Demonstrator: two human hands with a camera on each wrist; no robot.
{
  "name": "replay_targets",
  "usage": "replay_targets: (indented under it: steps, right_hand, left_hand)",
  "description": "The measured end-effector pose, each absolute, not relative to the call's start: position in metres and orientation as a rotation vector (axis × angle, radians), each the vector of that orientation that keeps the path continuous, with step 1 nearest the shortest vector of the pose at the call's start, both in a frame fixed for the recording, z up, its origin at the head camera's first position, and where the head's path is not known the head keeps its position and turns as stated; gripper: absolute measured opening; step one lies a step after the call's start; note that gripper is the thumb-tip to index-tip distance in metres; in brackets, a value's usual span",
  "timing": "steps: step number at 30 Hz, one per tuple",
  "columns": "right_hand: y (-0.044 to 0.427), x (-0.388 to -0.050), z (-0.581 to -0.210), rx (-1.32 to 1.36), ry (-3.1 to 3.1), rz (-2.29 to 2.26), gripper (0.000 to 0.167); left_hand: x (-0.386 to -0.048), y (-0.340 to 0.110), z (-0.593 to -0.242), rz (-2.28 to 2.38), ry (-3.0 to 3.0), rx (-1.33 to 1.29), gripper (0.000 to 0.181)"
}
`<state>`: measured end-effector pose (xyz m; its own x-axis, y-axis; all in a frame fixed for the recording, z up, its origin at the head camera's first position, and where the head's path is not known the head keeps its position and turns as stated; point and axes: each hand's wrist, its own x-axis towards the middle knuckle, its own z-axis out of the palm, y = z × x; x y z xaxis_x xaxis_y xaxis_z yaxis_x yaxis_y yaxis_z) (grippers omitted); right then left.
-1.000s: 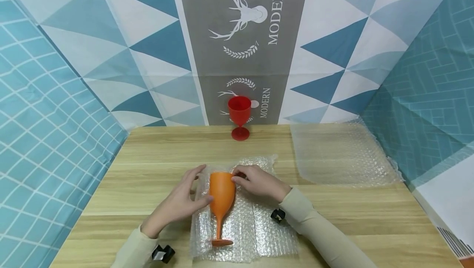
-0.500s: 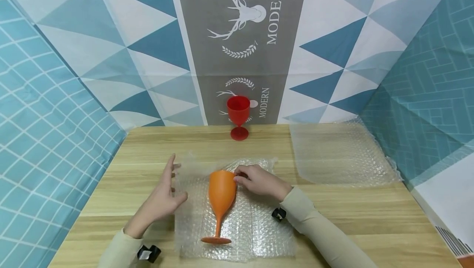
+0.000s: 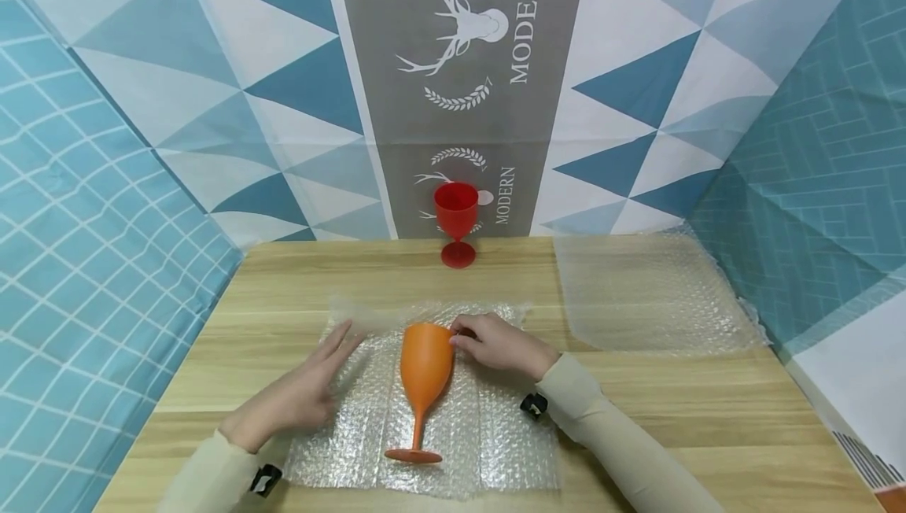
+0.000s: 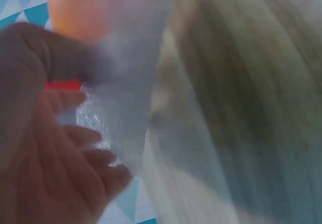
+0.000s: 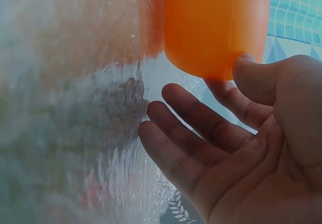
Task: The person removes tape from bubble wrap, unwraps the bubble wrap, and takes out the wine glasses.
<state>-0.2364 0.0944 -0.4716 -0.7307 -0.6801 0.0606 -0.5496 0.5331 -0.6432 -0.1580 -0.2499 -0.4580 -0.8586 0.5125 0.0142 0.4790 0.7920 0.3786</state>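
Observation:
An orange goblet (image 3: 426, 363) lies on its side on a sheet of bubble wrap (image 3: 347, 446), its rim pointing away from me and its foot nearest me. My right hand (image 3: 501, 344) pinches the goblet's rim between thumb and index finger; in the right wrist view the other fingers (image 5: 176, 133) extend loosely beside the wrap. At the wrap's left part is my left hand (image 3: 293, 396), slightly blurred, with its fingers extended. The left wrist view has a blurred, translucent edge of the wrap (image 4: 126, 103) by that hand's thumb.
A red goblet (image 3: 457, 218) stands upright at the table's back edge, against the patterned backdrop. Another sheet of bubble wrap (image 3: 651, 293) lies flat at the back right. Patterned cloth walls border the wooden table (image 3: 283, 277) left and right.
My left hand has moved left, away from the goblet. The wrap's left side has spread out leftward. My right hand has kept its pinch on the rim, and the goblet's foot has shifted slightly left.

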Motion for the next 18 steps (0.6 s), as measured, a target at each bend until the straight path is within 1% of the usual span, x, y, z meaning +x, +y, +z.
replay_targets:
  steps: [3,6,10,14,18]
  right_hand:
    - [0.094,-0.237,-0.472,-1.041,2.571,-0.969,0.013]
    - [0.094,-0.237,-0.473,-1.011,2.577,-0.957,0.014]
    - [0.094,-0.236,-0.474,-0.974,2.582,-0.936,0.016]
    - [0.093,-0.234,-0.475,-0.985,2.575,-0.913,0.023]
    - [0.095,-0.229,-0.474,-1.0,2.598,-0.859,0.031]
  left_hand:
    - [-0.158,-0.252,-0.462,0.601,2.848,0.708,0.101]
    - [-0.16,-0.254,-0.466,0.548,2.877,0.667,0.114]
    - [-0.164,-0.252,-0.47,0.409,2.912,0.633,0.121]
    - [-0.167,-0.245,-0.471,0.335,2.872,0.59,0.125]
    - [-0.17,-0.236,-0.468,0.431,2.819,0.592,0.128]
